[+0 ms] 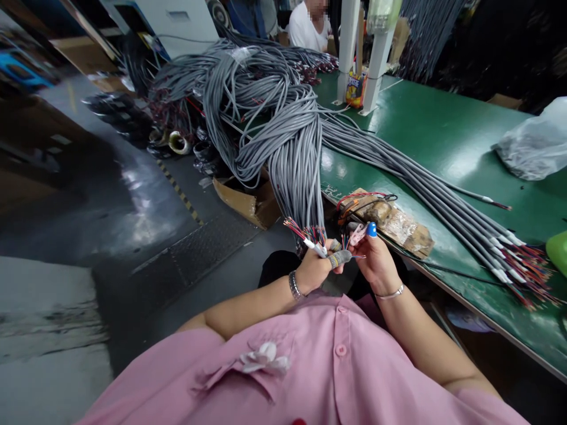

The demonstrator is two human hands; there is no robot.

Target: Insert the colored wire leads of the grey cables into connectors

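Note:
My left hand (313, 270), with grey knitted covers on its fingers, is closed on a grey cable (319, 250) whose stripped end fans into thin coloured wires (345, 241). Close beside it, my right hand (376, 258) pinches a small pink tool (358, 234) against these wires. A blue cap (371, 229) covers one of its fingertips. I cannot make out the tool's exact kind. Behind my left hand hangs a thick bundle of grey cables (297, 171) off the table edge, with coloured wire ends (296, 227) at its lower end.
On the green table (425, 127), a wooden block (398, 227) with a clamp-like part lies near the edge. More cables (425, 177) stretch right to bare wire ends. A plastic bag (534, 144) and metal posts (375, 71) stand farther back. A co-worker (308, 26) sits opposite.

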